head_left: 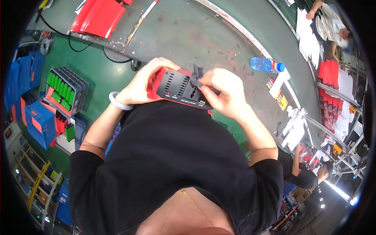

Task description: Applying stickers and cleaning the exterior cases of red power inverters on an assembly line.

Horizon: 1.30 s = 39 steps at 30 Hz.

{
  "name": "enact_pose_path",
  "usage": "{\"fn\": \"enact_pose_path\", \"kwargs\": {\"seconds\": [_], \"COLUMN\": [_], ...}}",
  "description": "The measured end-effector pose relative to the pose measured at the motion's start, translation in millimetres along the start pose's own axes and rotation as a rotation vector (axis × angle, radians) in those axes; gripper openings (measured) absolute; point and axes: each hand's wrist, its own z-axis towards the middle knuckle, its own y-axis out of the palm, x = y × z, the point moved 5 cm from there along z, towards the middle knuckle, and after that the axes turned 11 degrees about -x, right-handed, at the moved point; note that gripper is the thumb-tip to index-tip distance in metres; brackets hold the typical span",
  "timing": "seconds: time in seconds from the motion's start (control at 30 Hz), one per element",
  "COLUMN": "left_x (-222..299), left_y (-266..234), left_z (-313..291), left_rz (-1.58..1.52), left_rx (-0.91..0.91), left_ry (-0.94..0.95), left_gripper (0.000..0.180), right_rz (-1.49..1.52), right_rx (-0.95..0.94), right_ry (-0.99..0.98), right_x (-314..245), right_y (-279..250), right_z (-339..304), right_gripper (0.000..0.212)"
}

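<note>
A red-and-black power inverter (178, 85) is held in front of my chest, its black end panel facing up. That panel carries vent slots, a socket, two small indicator lights and a USB port. My left hand (143, 80) wraps round the inverter's red ribbed side, thumb along its upper edge. Above the socket, my right hand (225, 88) pinches a small dark grey piece (197, 74), perhaps a plug or a socket cover. Its exact kind cannot be made out. The fingers partly hide both that piece and the socket.
On the grey-green worktable ahead, red casings (98, 17) lie at far left and a blue-capped water bottle (267, 65) at right. A crate with green parts (64, 92) and a blue bin (40, 123) stand left. Co-workers (303, 172) are at the right, near racked red parts (328, 74).
</note>
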Motion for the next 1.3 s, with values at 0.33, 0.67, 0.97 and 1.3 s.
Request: {"fn": "enact_pose_path", "kwargs": {"seconds": [0.33, 0.67, 0.97, 1.3], "left_x": [-1.4, -2.8, -5.2, -10.8], "left_y": [-1.0, -1.0, -3.6, -4.8], "left_z": [4.1, 6.0, 5.8, 11.4], "left_rz": [-0.067, -0.096, -0.079, -0.118], "left_rx": [-0.018, -0.031, -0.020, -0.035], "left_ry": [-0.014, -0.033, -0.032, -0.070], "left_gripper": [0.061, 0.062, 0.062, 0.063], "right_rz": [0.046, 0.043, 0.237, 0.196], "right_rx": [-0.145, -0.020, -0.009, -0.027], "right_ry": [0.094, 0.012, 0.231, 0.146], "right_x": [3.4, 0.1, 35.3, 22.3], "right_y": [2.0, -6.0, -37.9, -2.6], "right_z": [1.7, 2.6, -9.8, 15.8], "right_gripper": [0.015, 0.015, 0.013, 0.014]}}
